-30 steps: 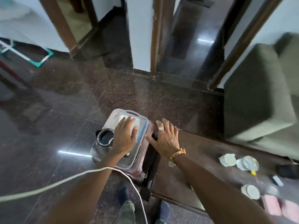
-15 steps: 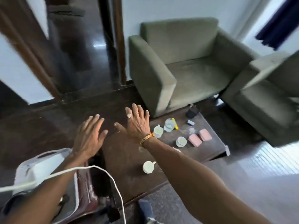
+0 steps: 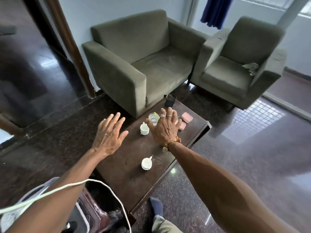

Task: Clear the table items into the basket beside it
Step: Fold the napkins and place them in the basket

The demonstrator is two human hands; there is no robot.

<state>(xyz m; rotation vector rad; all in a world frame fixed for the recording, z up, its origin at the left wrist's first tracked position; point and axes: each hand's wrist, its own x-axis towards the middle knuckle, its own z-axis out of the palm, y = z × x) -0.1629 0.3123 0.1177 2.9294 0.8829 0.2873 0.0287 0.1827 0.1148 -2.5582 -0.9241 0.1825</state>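
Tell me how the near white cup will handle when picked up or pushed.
The near cup looks like glazed ceramic: probably stiff, slick, breakable if dropped. Squat and upright on the table, it should slide rather than tip when pushed.

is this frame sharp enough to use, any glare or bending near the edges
Head view: the near cup on the table is fairly sharp, while the dark room at far left is smeared. Window light lays a bright grid on the floor. The door frame bows from the wide lens.
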